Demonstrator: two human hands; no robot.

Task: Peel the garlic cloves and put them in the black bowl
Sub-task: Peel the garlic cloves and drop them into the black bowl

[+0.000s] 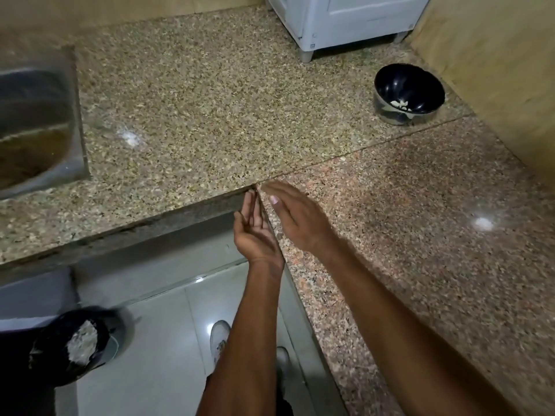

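While both hands meet at the inner corner of the counter [210,94] in the middle of the frame, neither one holds anything that can be made out. The left hand [255,229] sits just off the counter edge, palm turned up and to the right, its fingers straight and relaxed, pointing toward the corner. The right hand [295,216] lies over the reddish slab just beside it, palm down, fingers stretched flat and close together, thumb toward the left hand; the two hands look to be touching or nearly so along their inner edges. Whether the right palm rests on the stone or hangs just above it cannot be told.

The bowl [408,93] stands in the upper right of the frame, on the counter near the wall, well apart from the hands. Several pale garlic cloves [399,104] lie at its bottom.

At the top of the frame a white appliance [345,22] stands on short legs behind the bowl. A steel sink [36,121] fills the left edge. In the lower left, on the floor [156,340], is a dark bin [72,343] lined with a black bag and holding pale scraps. White shoes [220,337] show at the bottom centre, between the forearms.
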